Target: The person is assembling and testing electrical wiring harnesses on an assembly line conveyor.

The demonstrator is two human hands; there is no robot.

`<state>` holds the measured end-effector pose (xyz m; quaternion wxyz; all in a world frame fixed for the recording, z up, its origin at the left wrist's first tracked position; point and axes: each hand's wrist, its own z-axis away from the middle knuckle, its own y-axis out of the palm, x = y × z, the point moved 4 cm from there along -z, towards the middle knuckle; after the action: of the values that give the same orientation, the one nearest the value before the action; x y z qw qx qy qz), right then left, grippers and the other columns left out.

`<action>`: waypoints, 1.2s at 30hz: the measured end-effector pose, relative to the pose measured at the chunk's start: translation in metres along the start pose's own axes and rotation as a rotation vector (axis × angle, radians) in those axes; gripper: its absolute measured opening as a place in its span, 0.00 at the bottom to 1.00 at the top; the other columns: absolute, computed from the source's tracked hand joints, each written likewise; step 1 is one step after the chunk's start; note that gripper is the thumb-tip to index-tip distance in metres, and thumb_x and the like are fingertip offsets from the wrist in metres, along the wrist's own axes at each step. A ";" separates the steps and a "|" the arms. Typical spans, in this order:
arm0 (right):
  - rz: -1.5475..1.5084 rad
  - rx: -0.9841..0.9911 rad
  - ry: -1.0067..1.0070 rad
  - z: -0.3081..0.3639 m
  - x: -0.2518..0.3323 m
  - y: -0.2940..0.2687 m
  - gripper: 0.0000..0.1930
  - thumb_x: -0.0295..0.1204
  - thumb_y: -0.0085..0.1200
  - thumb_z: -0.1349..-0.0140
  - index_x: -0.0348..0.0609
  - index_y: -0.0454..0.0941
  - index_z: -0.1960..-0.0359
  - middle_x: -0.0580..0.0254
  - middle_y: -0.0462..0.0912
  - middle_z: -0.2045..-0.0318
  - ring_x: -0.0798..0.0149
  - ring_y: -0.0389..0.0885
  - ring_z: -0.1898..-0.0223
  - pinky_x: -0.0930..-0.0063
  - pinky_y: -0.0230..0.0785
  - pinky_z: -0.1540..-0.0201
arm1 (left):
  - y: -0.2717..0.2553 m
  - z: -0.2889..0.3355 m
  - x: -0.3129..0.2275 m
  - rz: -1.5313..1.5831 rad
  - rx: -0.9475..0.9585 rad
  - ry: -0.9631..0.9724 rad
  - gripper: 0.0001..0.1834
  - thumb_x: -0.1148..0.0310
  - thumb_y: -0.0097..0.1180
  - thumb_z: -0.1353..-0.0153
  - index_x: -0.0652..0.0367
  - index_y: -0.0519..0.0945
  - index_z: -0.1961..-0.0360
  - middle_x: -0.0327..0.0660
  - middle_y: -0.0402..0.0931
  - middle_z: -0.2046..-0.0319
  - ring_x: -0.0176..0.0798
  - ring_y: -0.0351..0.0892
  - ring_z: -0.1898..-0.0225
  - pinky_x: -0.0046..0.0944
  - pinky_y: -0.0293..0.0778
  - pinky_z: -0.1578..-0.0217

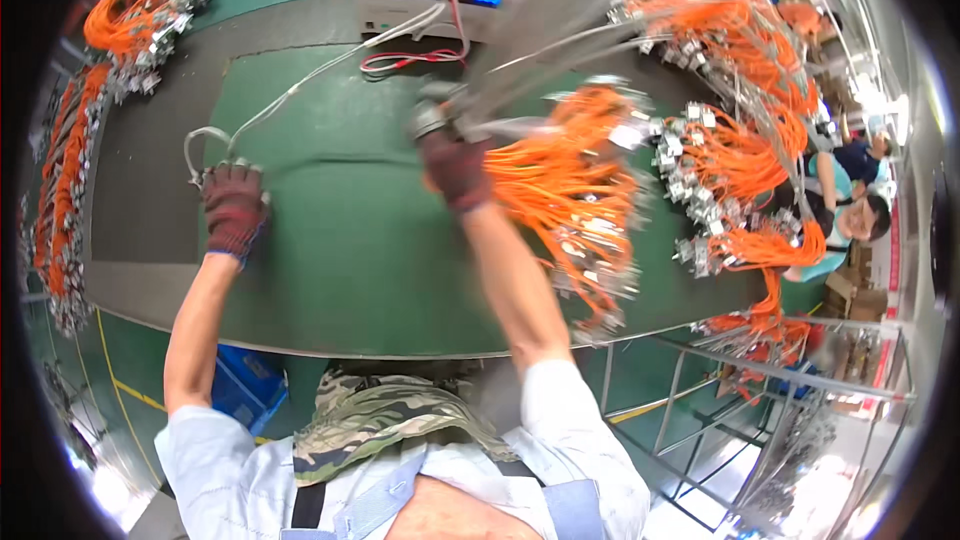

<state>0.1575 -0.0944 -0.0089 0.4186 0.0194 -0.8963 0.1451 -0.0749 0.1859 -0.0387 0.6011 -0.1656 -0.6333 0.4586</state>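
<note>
My left hand (234, 208), in a dark red knit glove, rests on the green mat (330, 280) with its fingers curled. The end of a whitish cable (295, 90) loops to its fingertips, and they close on it. My right hand (455, 160), gloved alike, is blurred by motion over the middle of the mat. A grey shape (432, 112) shows at its fingertips; I cannot make out what it is. Just right of that hand lies a fanned bundle of orange cables (560, 170) with silvery connectors. Blurred translucent streaks (560, 30) stretch from near the right hand toward the upper right.
Stacked power supply units (425, 10) with lit displays stand at the back, a red and white lead (415, 60) before them. More orange cable bundles lie at the far left (150, 0) and right (740, 150). Beyond the right side is another person (845, 200). A metal frame (690, 380) stands at lower right.
</note>
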 end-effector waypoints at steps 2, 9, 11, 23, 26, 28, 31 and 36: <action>0.213 0.136 -0.030 0.037 -0.026 0.044 0.10 0.25 0.60 0.36 0.45 0.85 0.54 0.63 0.87 0.62 0.61 0.85 0.63 0.63 0.78 0.58 | -0.094 0.007 -0.008 0.901 -0.360 0.034 0.38 0.59 0.70 0.41 0.65 0.73 0.32 0.55 0.81 0.44 0.58 0.80 0.40 0.55 0.76 0.40; -0.049 0.114 -0.210 0.049 -0.005 0.044 0.18 0.41 0.59 0.32 0.49 0.82 0.44 0.61 0.86 0.65 0.53 0.86 0.64 0.55 0.80 0.58 | -0.211 -0.038 -0.116 2.036 -0.423 0.335 0.35 0.59 0.69 0.36 0.65 0.74 0.33 0.51 0.82 0.40 0.48 0.81 0.36 0.45 0.75 0.35; 0.038 -0.084 -0.340 0.055 0.009 0.037 0.20 0.42 0.58 0.31 0.51 0.80 0.41 0.61 0.86 0.60 0.56 0.85 0.60 0.58 0.80 0.56 | -0.223 -0.038 -0.148 1.931 -0.555 0.255 0.29 0.63 0.67 0.36 0.64 0.76 0.36 0.50 0.84 0.46 0.49 0.85 0.42 0.45 0.78 0.41; 0.235 0.110 -0.018 0.070 -0.027 0.038 0.23 0.40 0.69 0.42 0.48 0.80 0.48 0.51 0.86 0.56 0.45 0.85 0.50 0.57 0.79 0.48 | -0.239 -0.072 -0.152 1.559 -0.882 0.512 0.33 0.48 0.74 0.42 0.60 0.80 0.45 0.52 0.83 0.55 0.65 0.83 0.49 0.58 0.77 0.47; 0.199 0.161 0.296 0.107 0.077 -0.031 0.24 0.37 0.70 0.42 0.46 0.80 0.44 0.48 0.87 0.51 0.44 0.86 0.47 0.52 0.79 0.48 | -0.217 -0.027 -0.137 1.228 -0.593 0.159 0.37 0.47 0.72 0.39 0.63 0.77 0.38 0.52 0.83 0.48 0.59 0.84 0.48 0.54 0.77 0.44; 0.045 0.239 0.245 0.160 0.111 -0.081 0.22 0.35 0.69 0.39 0.44 0.82 0.44 0.49 0.88 0.54 0.47 0.89 0.53 0.56 0.81 0.52 | -0.216 0.021 -0.128 1.331 -0.551 0.180 0.38 0.53 0.73 0.38 0.63 0.73 0.34 0.54 0.82 0.45 0.56 0.85 0.47 0.52 0.79 0.45; -0.113 0.428 0.435 0.251 0.148 -0.176 0.14 0.30 0.68 0.35 0.42 0.87 0.50 0.49 0.89 0.60 0.54 0.90 0.60 0.64 0.82 0.54 | -0.181 0.097 -0.120 1.334 -0.746 0.350 0.28 0.63 0.70 0.36 0.63 0.78 0.39 0.52 0.84 0.49 0.54 0.86 0.48 0.49 0.81 0.49; 0.180 -0.192 0.818 0.466 0.043 -0.265 0.12 0.27 0.58 0.31 0.41 0.87 0.48 0.57 0.91 0.62 0.59 0.89 0.62 0.65 0.82 0.59 | -0.058 0.250 -0.131 1.200 -0.094 0.577 0.09 0.71 0.61 0.36 0.59 0.85 0.56 0.48 0.84 0.67 0.54 0.84 0.65 0.48 0.79 0.62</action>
<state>-0.1765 -0.4730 -0.1950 0.7251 -0.1568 -0.6641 0.0927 -0.2541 -0.0400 -0.0376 0.3794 -0.6312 -0.2645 0.6226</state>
